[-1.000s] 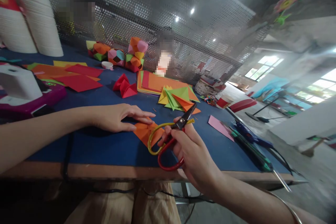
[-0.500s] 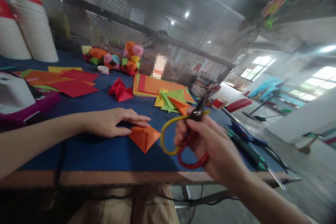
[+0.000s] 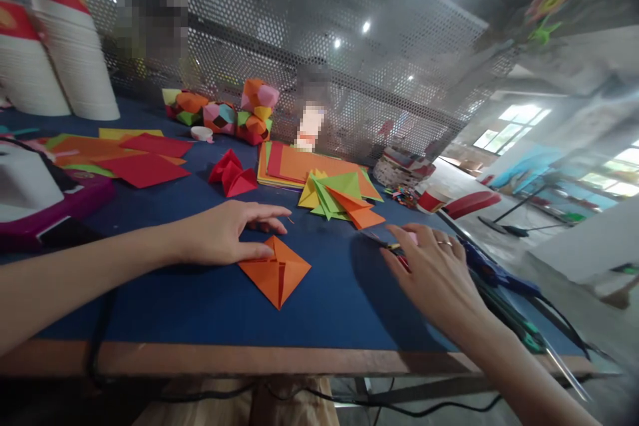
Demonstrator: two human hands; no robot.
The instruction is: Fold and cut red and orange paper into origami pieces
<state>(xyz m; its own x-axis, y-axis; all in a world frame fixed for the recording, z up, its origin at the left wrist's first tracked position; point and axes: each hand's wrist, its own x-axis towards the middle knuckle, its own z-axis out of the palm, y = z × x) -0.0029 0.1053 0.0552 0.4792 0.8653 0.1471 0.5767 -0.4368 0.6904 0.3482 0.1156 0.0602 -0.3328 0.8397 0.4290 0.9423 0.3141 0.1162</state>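
Observation:
An orange paper square folded to its middle lies flat on the blue tabletop, one corner pointing at me. My left hand rests at its upper left; the thumb touches the paper and the fingers stretch out above it, apart. To the right, my right hand is low over the scissors, its fingers spread. The scissors lie on the table, blades pointing left, and the hand hides most of their handles. Behind them sit green, yellow and orange folded papers.
A red folded paper piece, a paper stack and loose red sheets lie farther back. Paper balls and paper cup stacks line the rear. At right are a blue glue gun and a green-handled tool.
My right hand has moved right and down, put the scissors on the table and let its fingers open. My left thumb has come onto the orange paper. The view has shifted slightly.

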